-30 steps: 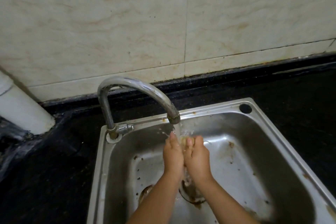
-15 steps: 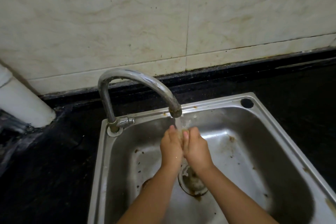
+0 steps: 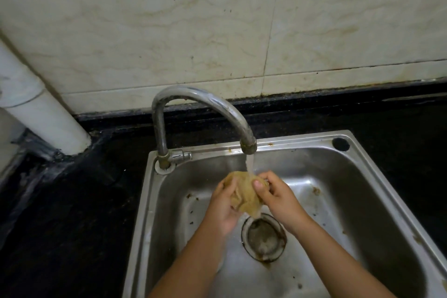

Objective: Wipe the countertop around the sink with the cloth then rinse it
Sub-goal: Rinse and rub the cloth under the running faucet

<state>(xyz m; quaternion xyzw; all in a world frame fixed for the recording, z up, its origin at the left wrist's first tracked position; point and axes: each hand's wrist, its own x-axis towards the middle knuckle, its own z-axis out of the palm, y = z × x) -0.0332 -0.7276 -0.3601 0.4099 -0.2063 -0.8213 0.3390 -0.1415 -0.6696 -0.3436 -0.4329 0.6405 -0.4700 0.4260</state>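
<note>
The task looks to be in its last step — the left hand [image 3: 223, 203] and right hand [image 3: 278, 197] both grip the bunched tan cloth [image 3: 244, 195] under the tap's [image 3: 205, 104] running water over the sink [image 3: 377, 191] — wiping of the dark surface [image 3: 72, 213] apparently done.

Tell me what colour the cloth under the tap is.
The cloth is a yellowish tan, seen best in the head view.

Single head-mounted wide-angle view, which looked forward and steeply down from close above the sink [image 3: 377, 191], faced the tiled wall [image 3: 169, 31], and took in both forearms from below.
</note>
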